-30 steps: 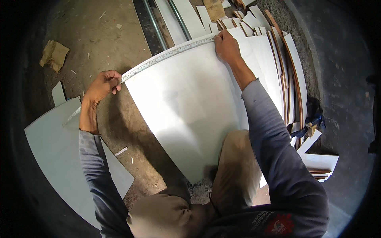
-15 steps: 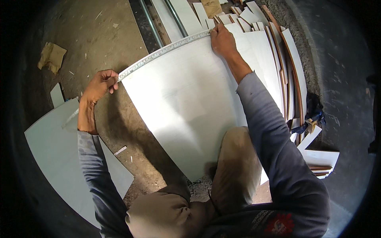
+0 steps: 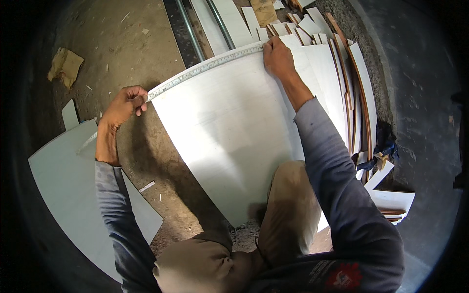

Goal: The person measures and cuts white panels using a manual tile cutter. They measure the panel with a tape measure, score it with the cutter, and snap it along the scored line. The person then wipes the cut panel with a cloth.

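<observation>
A white measuring tape (image 3: 205, 66) runs along the far edge of a large white board (image 3: 220, 127) lying beneath my arms. My left hand (image 3: 128, 105) pinches the tape just past the board's left corner, thumb and forefinger together and the other fingers curled. At the other end, my right hand (image 3: 277, 59) has its fingers closed over the tape and board edge. My right knee (image 3: 288, 195) bears on or lies just over the lower right part of the board; contact is unclear.
Stacked white panels with brown edges (image 3: 356, 93) crowd the right side, beside dark cloth (image 3: 383, 141). Two metal tubes (image 3: 189, 31) lie beyond the board. Another white sheet (image 3: 78, 190) is at left on the dusty floor (image 3: 117, 53), near brown paper (image 3: 66, 68).
</observation>
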Available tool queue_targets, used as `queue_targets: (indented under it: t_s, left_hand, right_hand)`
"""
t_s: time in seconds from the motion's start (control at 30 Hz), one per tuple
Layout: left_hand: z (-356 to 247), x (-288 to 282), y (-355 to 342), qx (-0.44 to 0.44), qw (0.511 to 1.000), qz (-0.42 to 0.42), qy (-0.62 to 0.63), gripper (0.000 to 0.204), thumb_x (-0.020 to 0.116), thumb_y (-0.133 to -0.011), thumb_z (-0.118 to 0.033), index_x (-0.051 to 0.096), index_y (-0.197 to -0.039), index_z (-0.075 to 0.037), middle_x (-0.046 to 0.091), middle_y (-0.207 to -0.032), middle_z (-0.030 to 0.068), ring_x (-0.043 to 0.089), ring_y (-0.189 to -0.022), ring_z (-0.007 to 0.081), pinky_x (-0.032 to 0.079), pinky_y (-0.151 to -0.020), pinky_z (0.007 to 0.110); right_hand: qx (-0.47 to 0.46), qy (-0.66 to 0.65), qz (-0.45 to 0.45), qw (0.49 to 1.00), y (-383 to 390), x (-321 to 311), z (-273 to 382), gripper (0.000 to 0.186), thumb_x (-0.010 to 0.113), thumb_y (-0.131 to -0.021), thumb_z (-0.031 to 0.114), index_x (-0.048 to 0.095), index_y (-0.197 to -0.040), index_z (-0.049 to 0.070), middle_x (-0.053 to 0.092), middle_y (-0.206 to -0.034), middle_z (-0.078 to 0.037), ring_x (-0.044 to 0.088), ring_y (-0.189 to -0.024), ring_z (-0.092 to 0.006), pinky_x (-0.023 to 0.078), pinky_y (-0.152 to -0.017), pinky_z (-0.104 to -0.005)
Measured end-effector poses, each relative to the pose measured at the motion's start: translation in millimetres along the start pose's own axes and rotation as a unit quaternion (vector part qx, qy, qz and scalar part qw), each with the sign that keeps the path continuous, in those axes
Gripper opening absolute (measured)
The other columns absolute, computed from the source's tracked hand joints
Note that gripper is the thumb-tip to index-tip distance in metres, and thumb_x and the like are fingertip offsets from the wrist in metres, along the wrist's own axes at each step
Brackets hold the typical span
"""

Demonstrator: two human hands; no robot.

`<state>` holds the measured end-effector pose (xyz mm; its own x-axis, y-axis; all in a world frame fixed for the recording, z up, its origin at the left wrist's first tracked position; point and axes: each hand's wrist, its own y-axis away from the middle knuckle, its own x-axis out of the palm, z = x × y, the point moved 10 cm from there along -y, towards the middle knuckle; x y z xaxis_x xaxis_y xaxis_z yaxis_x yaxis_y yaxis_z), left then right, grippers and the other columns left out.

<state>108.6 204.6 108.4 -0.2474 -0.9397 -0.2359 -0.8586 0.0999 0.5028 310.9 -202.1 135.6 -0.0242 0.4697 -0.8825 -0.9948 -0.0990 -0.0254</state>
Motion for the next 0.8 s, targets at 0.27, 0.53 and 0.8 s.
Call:
queue_targets:
  t_s: [0.27,0.53,0.8]
  left_hand:
    - [0,-2,2,-0.014,1.000,-0.010,-0.020,0.009,0.060,-0.101,-0.010,0.068,-0.098,-0.007,0.065,-0.078,-0.0020,0.053,-0.066,0.0059,0.042,-0.062,0.023]
    - [-39,-9,35,0.052,0.994,-0.098,-0.021,0.014,0.059,-0.105,-0.016,0.067,-0.098,-0.008,0.061,-0.078,-0.0054,0.050,-0.067,0.0046,0.038,-0.061,0.023]
    - [-98,-4,91,0.091,0.978,-0.189,0.001,0.019,0.060,-0.107,-0.025,0.066,-0.101,-0.008,0.056,-0.078,-0.0059,0.045,-0.068,0.0048,0.035,-0.062,0.023]
  right_hand:
    - [0.000,0.005,0.010,1.000,0,3,-1,0.028,0.055,-0.102,0.029,0.061,-0.107,0.001,0.073,-0.100,-0.027,0.069,-0.099,-0.0485,0.053,-0.090,-0.0561]
    - [-0.067,-0.012,-0.102,0.992,13,-37,-9,0.059,0.053,-0.105,0.050,0.059,-0.133,-0.002,0.063,-0.133,-0.025,0.056,-0.127,-0.0433,0.042,-0.108,-0.0541]
    - [-0.343,0.036,0.075,0.936,110,82,109,0.091,0.044,-0.102,0.069,0.029,-0.162,0.002,0.027,-0.170,-0.017,0.021,-0.159,-0.0332,0.011,-0.127,-0.0601]
